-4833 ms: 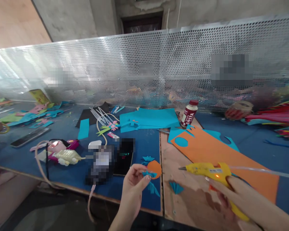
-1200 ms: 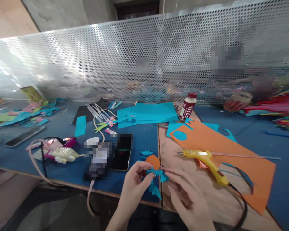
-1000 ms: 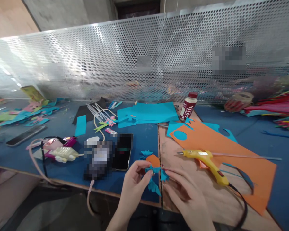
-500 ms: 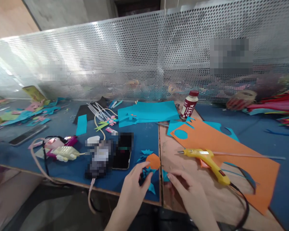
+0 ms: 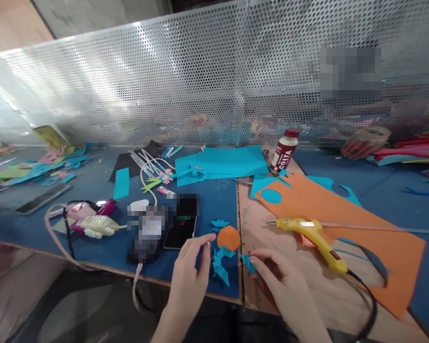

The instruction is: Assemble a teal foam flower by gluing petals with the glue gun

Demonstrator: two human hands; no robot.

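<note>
My right hand [image 5: 277,276] pinches a small blue paper piece [image 5: 248,263] between thumb and fingertips, over the brown board. My left hand [image 5: 191,264] is open, thumb and fingers apart, with nothing between them. Its fingertips are beside an orange paper disc [image 5: 228,237] on the blue tabletop. Just below the disc lie several pointed blue paper cutouts [image 5: 220,269], one against another. Another blue cutout [image 5: 219,223] lies above the disc. To the right, a yellow glue gun [image 5: 309,230] with a clear glue stick in its back rests on an orange sheet [image 5: 375,228] with holes cut in it.
Phones [image 5: 184,219] lie left of my hands, near cables and a pale plug [image 5: 99,225]. Blue sheets [image 5: 232,159], white glue sticks [image 5: 148,163] and a Costa bottle [image 5: 284,150] stand or lie behind. A perforated metal screen [image 5: 200,81] runs along the back.
My left hand has let go of the blue cutouts and drawn back to the left, leaving them on the table. My right hand keeps its blue piece. The view has shifted slightly.
</note>
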